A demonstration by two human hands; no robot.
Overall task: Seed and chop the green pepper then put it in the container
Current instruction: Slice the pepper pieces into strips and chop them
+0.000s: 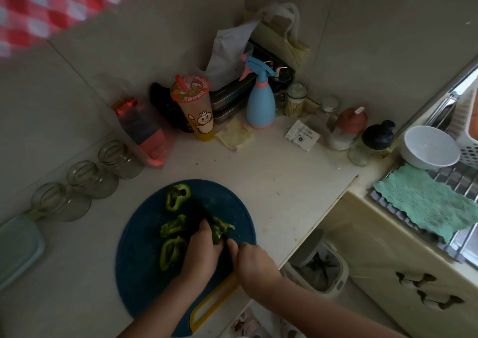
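Head view, dim light. Main risk: the left hand point(200, 249) and right hand point(254, 260) work almost touching at lower centre, and the left fingertips sit right on the glossy green pepper chunk point(219, 230). If the right hand has a blade, a slip on that slick skin could nick them. Second risk: the round dark blue plastic chopping board with a yellow handle point(144, 273) lies close to the front edge of the white bench point(284, 182), so a hard push could skid it off. Third: the cut green pepper strips point(172, 252) lie loose on the board's left half, while the pale teal lidded plastic container point(18, 247), likely the target, sits at the far lower left, well apart with its lid on. Bits could drop in transfer. Pose: both forearms come in from the bottom edge and converge. The left hand is knuckles up, fingers curled down on the chunk, pinning it to the board. The right hand is curled, thumb pointing forward at the chunk. Whatever it grips is lost in shadow, so I cannot tell if it holds a knife.
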